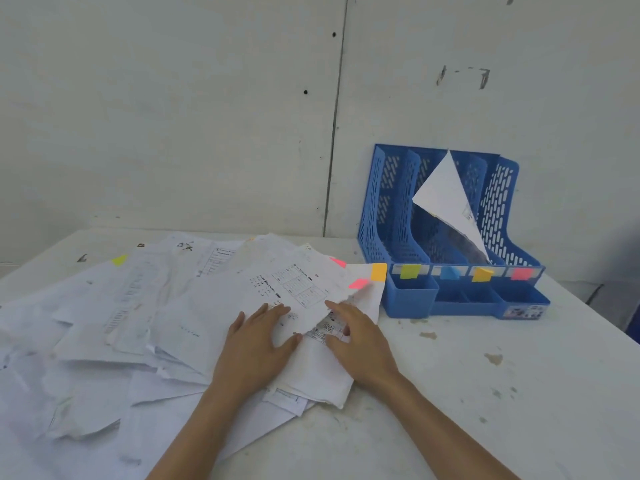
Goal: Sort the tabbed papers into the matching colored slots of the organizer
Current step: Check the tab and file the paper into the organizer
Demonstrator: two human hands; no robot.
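- The two bare arms came in from the near edge, closest of all, and reached out over the white table [485,393].
- The left hand [258,344] lay flat on the pile of papers [173,323], fingers spread wide and holding nothing. It looked like it was pressing the top sheet down so the pile would not slide.
- The right hand [356,337] lay just to the right of it, fingers open and flat too, touching the near edge of the same sheet. It may have been getting ready to slip under the sheet, but no pinch showed.
- The papers were spread in a messy fan over the left and middle of the table, one on top of another. That way their little colored tabs stuck out at the far edges, easy to read.
- An orange tab [378,271] and a pink tab [358,283] showed at the far right corner of the top sheets, another pink tab [338,262] just behind them, and a yellow-green tab [119,260] far off to the left.
- The blue organizer [388,209] stood to the right, far back against the wall, near the pile but not touching it.
- Its front had color marks, left to right: a green mark [410,271], a blue mark [449,272], an orange mark [482,274] and a pink mark [521,273]. They told which slot each paper belonged in.
- One white paper [446,199] already leaned crooked in the slots, above the blue and orange marks. I could not tell just which slot held it.
- Most of the sorting was not done yet.
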